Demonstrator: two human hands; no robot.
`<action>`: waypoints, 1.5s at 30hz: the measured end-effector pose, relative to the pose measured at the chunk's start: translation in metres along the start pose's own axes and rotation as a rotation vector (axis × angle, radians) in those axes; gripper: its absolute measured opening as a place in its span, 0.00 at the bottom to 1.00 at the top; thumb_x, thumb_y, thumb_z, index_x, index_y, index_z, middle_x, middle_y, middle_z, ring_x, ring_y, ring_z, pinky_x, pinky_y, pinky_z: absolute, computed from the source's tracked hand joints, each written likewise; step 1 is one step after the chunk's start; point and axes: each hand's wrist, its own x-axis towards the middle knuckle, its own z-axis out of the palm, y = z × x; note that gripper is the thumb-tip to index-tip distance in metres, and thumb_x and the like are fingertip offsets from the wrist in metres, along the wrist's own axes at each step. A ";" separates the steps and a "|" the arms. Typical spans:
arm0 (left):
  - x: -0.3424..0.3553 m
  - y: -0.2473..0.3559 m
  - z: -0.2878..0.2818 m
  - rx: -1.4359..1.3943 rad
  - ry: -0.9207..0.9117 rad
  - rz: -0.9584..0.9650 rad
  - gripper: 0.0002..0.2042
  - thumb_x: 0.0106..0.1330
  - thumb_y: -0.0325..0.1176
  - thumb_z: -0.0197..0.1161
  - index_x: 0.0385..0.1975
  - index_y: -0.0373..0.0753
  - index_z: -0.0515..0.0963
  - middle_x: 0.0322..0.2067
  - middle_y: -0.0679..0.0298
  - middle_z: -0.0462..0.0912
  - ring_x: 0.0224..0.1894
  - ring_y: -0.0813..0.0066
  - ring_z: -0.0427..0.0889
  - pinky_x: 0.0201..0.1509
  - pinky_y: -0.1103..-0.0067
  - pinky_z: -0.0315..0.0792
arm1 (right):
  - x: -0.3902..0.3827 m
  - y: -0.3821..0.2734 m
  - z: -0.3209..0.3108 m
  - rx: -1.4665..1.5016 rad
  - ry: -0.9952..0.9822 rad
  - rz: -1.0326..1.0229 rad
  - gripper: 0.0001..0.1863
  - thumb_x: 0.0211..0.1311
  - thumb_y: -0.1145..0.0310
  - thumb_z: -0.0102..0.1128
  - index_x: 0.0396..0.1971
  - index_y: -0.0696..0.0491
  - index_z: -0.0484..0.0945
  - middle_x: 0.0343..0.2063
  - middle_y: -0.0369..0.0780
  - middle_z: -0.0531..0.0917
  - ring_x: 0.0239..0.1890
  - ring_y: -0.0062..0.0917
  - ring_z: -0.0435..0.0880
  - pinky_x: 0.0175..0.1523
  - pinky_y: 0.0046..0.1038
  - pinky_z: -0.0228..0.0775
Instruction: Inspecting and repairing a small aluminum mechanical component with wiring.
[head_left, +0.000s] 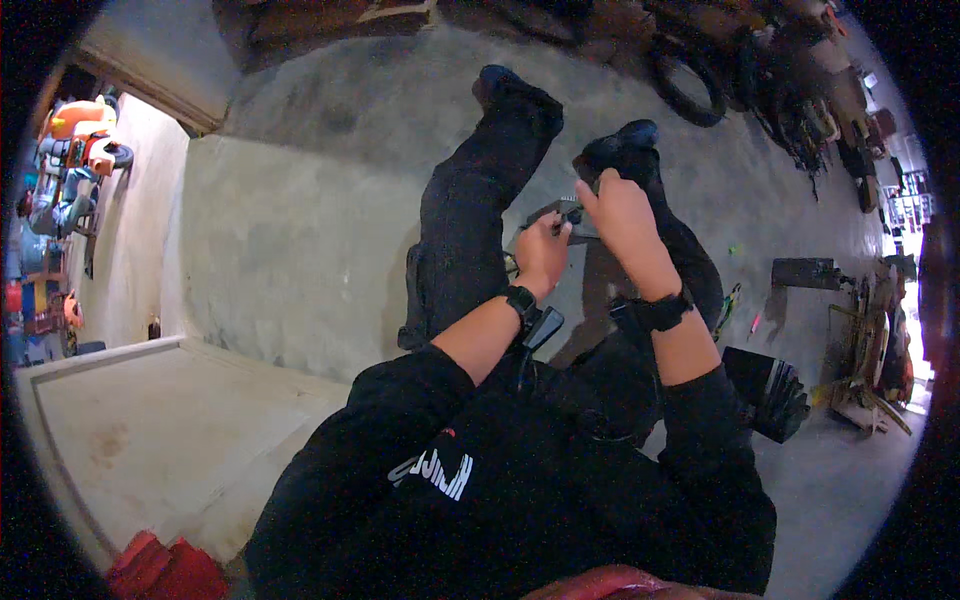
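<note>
I sit on the concrete floor with my legs stretched out. Between them lies a grey-and-dark object [587,226] whose kind I cannot make out. My left hand [543,250] is closed on a small dark part at its left side. My right hand [618,212] is above and right of it, beside my right shoe [635,135], fingers curled on something mostly hidden by the hand. A small black case [543,328] sits by my left wrist.
Tyres [688,85] and dark clutter line the upper right. A black box [805,273] and a black object [760,395] lie to my right. An orange motorbike [85,125] shows through the left opening. A pale ledge [160,430] and red cloth [160,570] are at lower left.
</note>
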 end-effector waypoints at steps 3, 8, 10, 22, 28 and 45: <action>0.001 -0.001 -0.006 0.033 -0.036 -0.009 0.14 0.62 0.39 0.64 0.43 0.38 0.81 0.36 0.51 0.84 0.40 0.50 0.83 0.45 0.64 0.75 | -0.001 -0.006 -0.002 -0.043 0.130 0.037 0.21 0.61 0.63 0.60 0.44 0.64 0.70 0.41 0.57 0.78 0.47 0.46 0.79 0.48 0.42 0.74; -0.001 0.010 -0.006 0.087 -0.095 -0.055 0.14 0.62 0.40 0.65 0.43 0.40 0.82 0.35 0.52 0.85 0.39 0.50 0.83 0.44 0.63 0.75 | 0.010 0.034 0.037 0.294 0.575 -0.436 0.19 0.61 0.63 0.60 0.43 0.62 0.71 0.45 0.55 0.74 0.48 0.45 0.78 0.48 0.43 0.73; 0.000 0.007 -0.005 0.094 -0.081 -0.046 0.14 0.62 0.40 0.64 0.43 0.40 0.82 0.36 0.53 0.85 0.40 0.50 0.83 0.44 0.64 0.75 | 0.009 0.034 0.042 0.300 0.400 -0.421 0.18 0.61 0.62 0.60 0.42 0.61 0.71 0.45 0.55 0.75 0.48 0.45 0.78 0.47 0.43 0.74; 0.000 0.005 -0.003 0.113 -0.092 -0.050 0.16 0.63 0.41 0.64 0.45 0.37 0.81 0.43 0.53 0.84 0.45 0.53 0.82 0.48 0.66 0.74 | 0.008 0.040 0.037 0.065 0.545 -0.403 0.21 0.58 0.65 0.60 0.46 0.62 0.68 0.44 0.56 0.76 0.47 0.50 0.78 0.50 0.42 0.73; 0.003 -0.015 0.003 0.118 -0.075 -0.023 0.16 0.62 0.41 0.64 0.44 0.37 0.82 0.43 0.53 0.84 0.45 0.53 0.82 0.49 0.66 0.74 | 0.009 0.019 0.016 0.187 0.102 -0.377 0.17 0.59 0.66 0.60 0.41 0.62 0.71 0.38 0.57 0.78 0.47 0.46 0.79 0.47 0.41 0.73; -0.001 -0.005 0.005 0.146 -0.075 -0.016 0.16 0.63 0.41 0.64 0.44 0.37 0.82 0.38 0.51 0.84 0.41 0.51 0.83 0.44 0.65 0.75 | 0.002 0.036 0.030 0.044 0.273 -0.243 0.16 0.61 0.58 0.57 0.32 0.58 0.76 0.25 0.50 0.82 0.31 0.48 0.83 0.38 0.46 0.77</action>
